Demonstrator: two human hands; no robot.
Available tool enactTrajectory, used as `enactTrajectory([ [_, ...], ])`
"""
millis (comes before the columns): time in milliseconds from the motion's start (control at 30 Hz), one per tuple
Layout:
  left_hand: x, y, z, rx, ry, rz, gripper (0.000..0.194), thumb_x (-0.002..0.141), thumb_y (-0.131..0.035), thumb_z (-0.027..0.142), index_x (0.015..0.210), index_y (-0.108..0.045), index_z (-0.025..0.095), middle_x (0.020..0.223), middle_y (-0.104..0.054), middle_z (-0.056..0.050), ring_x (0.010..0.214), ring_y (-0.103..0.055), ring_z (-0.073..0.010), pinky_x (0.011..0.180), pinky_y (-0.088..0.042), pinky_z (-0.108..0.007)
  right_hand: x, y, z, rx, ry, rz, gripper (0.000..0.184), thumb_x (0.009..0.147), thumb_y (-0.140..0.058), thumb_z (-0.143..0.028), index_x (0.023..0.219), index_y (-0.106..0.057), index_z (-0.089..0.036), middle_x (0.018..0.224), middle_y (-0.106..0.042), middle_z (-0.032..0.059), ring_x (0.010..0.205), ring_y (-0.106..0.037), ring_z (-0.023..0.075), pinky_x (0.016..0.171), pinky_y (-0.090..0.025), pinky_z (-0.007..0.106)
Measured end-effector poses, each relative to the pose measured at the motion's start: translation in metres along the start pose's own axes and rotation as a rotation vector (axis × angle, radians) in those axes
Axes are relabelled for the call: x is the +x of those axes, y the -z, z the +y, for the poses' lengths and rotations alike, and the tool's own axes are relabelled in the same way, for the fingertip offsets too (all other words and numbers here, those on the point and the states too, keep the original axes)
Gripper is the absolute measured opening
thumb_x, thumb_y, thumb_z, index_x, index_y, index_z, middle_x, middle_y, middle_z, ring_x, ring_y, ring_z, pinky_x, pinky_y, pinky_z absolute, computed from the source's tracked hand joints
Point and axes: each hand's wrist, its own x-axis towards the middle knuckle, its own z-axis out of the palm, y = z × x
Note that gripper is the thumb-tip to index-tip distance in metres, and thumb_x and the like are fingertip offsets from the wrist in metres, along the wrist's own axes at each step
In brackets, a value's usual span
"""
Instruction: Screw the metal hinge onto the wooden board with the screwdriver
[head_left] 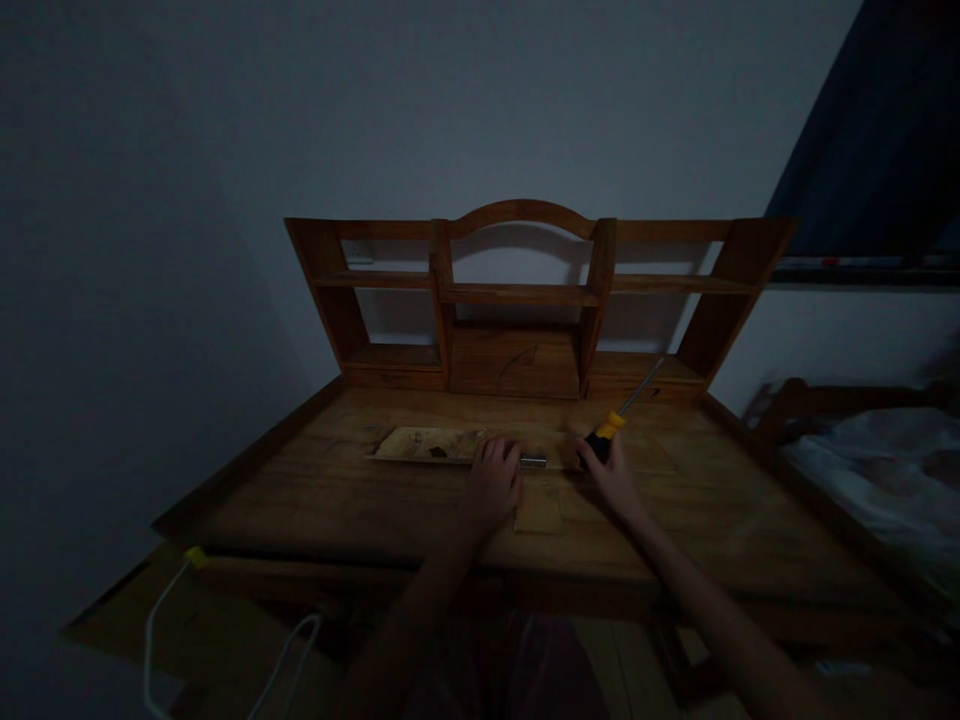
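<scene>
My right hand (613, 476) is closed around the black end of a screwdriver's yellow-and-black handle (609, 428). The screwdriver's metal shaft (642, 387) points up and away to the right. On the desk, my left hand (495, 482) lies with curled fingers over the right end of a pale, thin wooden piece (427, 444) that has dark marks. From under those fingers a short silvery cylinder (534, 460) sticks out to the right; its other end is hidden. A small flat rectangular piece (538, 510) lies just right of my left wrist.
A wooden shelf unit (517, 293) stands along the back of the wooden desk (360, 515). Below the desk's left front is a yellowish panel (172, 620) with a white cable (150, 640). Beyond the right edge are a bed (885, 470) and a dark curtain (870, 150). The light is dim.
</scene>
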Motion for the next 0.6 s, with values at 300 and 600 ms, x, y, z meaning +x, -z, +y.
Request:
enactTrajectory([
  [300, -0.002, -0.004, -0.001, 0.068, 0.032, -0.012, 0.045, 0.088, -0.047, 0.014, 0.132, -0.049, 0.026, 0.125, -0.053, -0.010, 0.124, -0.045, -0.0273, 0.119, -0.019, -0.055, -0.014, -0.005, -0.015, -0.058, 0.188, -0.084, 0.043, 0.085, -0.063, -0.052, 0.115, -0.053, -0.023, 0.103, -0.066, 0.0105, 0.095, -0.062, 0.0291, 0.085, -0.049, 0.042],
  [600, -0.003, -0.009, -0.004, 0.106, 0.022, -0.023, 0.050, 0.087, -0.048, 0.012, 0.135, -0.049, 0.025, 0.130, -0.050, -0.011, 0.129, -0.042, -0.0288, 0.119, -0.014, -0.058, -0.013, -0.005, -0.008, -0.084, 0.167, -0.016, 0.047, 0.084, -0.063, -0.056, 0.114, -0.058, -0.020, 0.107, -0.067, 0.0125, 0.101, -0.062, 0.0295, 0.094, -0.048, 0.046],
])
